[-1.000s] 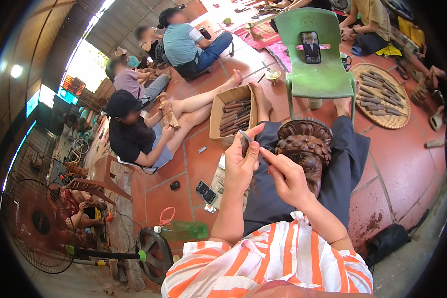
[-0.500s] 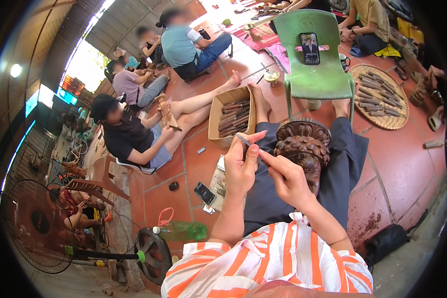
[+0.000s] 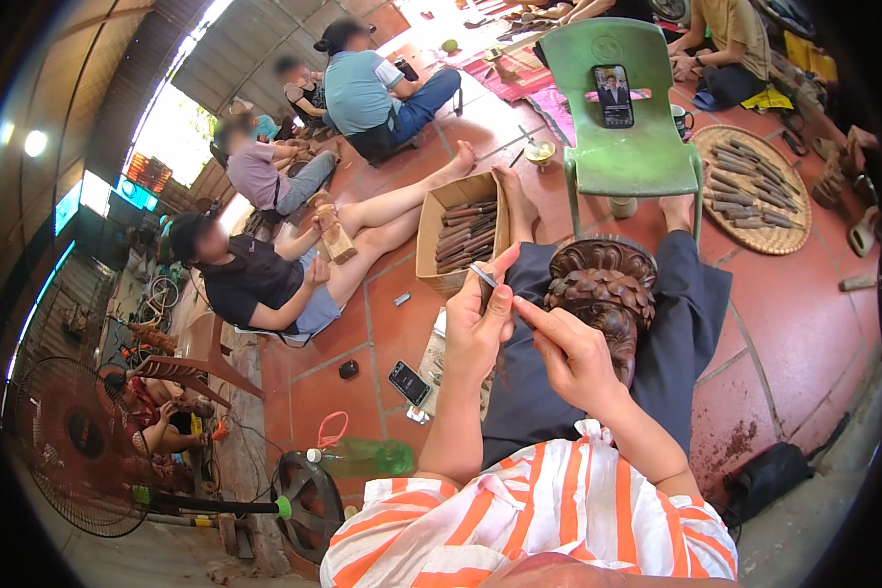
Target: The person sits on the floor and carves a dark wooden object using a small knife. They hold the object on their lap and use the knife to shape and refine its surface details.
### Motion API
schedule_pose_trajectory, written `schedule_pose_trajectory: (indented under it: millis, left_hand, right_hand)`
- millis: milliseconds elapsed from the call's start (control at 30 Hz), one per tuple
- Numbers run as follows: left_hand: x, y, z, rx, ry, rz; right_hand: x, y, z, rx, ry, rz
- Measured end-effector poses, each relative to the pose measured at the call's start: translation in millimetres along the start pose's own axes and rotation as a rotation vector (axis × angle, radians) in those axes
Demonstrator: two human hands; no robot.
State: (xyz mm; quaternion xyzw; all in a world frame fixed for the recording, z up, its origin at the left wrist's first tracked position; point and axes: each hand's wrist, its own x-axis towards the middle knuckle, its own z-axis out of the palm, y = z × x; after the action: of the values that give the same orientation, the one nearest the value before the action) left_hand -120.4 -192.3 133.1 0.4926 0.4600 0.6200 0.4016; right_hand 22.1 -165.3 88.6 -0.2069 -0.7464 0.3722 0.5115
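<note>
Basically, good handling here depends on a steady pinch and a clear view of the small piece. The person's left hand [image 3: 477, 328] is closed to a narrow grip on a slim grey metal strip [image 3: 485, 276], which slants from far left to near right between thumb and fingers, over the lap and just left of the dark brown, ornately carved wooden block [image 3: 601, 292]. The person's right hand [image 3: 576, 361] is mostly curled, its index finger stretched to the left thumb beside the strip's near end; whether it grips that end or only touches it, I cannot tell.

Judging by this pose, the left hand would do best as the firm support, with the right fingertip pressing lightly and evenly. It would be wise to keep both thumbs off any sharp edge, as the strip looks thin and could slip or nick the skin. Forearms drawn close to the body would help against wobble.

The carved block rests between the legs in dark grey trousers [image 3: 691, 299], apart from the strip; any slip ought to be aimed away from its surface. Beyond the left hand, a brown cardboard box [image 3: 439, 280] holds wooden-handled tools [image 3: 472, 230].
</note>
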Motion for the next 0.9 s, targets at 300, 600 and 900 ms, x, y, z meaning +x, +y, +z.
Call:
schedule_pose_trajectory:
  millis: [300,600,900]
  left_hand:
    - [-3,0,2,0.191,0.047,0.111]
    - [2,-17,9,0.092,0.155,0.195]
    - [2,-2,0,-0.013,0.003,0.006]
  right_hand:
    - [0,0,-4,0.011,-0.023,0.001]
    - [-2,6,17,0.175,0.119,0.009]
    - [1,1,-3,-0.039,-0.015,-0.005]
